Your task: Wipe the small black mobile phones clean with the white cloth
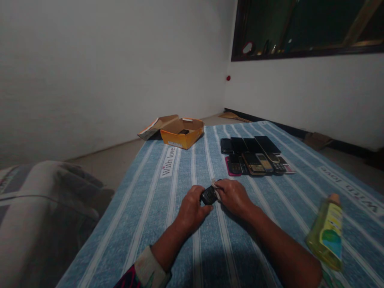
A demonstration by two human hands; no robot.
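Between my hands, above the striped cloth, is a small black keypad phone (pixel 209 195). My left hand (pixel 192 206) grips its near left end, thumb along the lower edge. A crumpled whitish wipe or tissue (pixel 214 185) is pinched in my right hand (pixel 232 196) and pressed against the phone's right end. The fingertips of the right hand are partly hidden behind the wipe. Beyond my hands to the right, several phones (pixel 253 164) lie side by side in two rows, keypad phones in the near row and dark-screened ones (pixel 265 145) in the far row.
An orange cardboard box (pixel 180 140) with its lid flap raised stands at the far left, a dark item (pixel 183 131) inside. A bottle of yellow-green liquid (pixel 327 232) is at the right. The blue striped cloth (pixel 156 212) covers the table. A fabric-covered seat (pixel 45 224) is at left.
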